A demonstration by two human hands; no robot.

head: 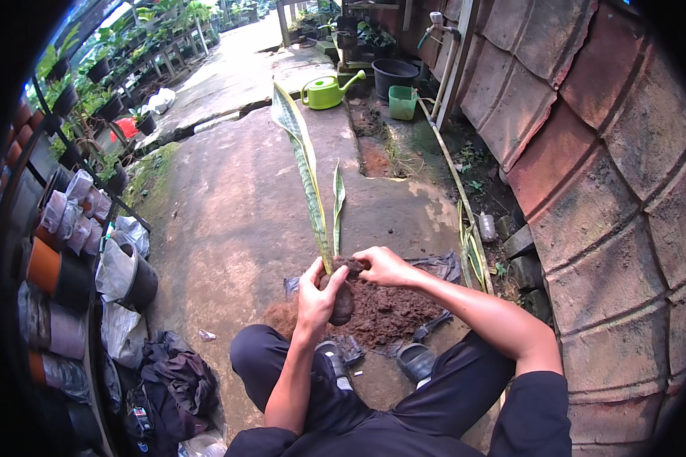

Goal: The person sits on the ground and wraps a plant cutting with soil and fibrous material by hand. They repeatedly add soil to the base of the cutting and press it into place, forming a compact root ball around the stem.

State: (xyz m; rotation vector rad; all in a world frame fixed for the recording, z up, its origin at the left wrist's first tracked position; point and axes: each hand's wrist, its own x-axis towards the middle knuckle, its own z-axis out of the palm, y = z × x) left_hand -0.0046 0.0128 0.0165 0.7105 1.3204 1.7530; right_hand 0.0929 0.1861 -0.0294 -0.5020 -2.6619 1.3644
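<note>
My left hand (314, 297) grips the base of a snake plant (307, 177), whose tall, yellow-edged leaf points away from me. A dark clump of soil (342, 305) bulges below that grip. With bent fingers, my right hand (384, 267) holds another part of the soil-covered root clump (349, 265), near a shorter snake plant leaf (338, 200). Whether that leaf joins the same root is hidden. Beneath both hands lies a heap of loose brown soil (397, 311) on a black plastic sheet (443, 265).
More snake plant leaves (471, 251) lie by a pipe (454, 163) at right. Ahead stand a green watering can (323, 92), a black tub (394, 77) and a green container (402, 103). Pots (140, 283) and dark cloth (177, 377) are at left; roof tiles (600, 245) line the right.
</note>
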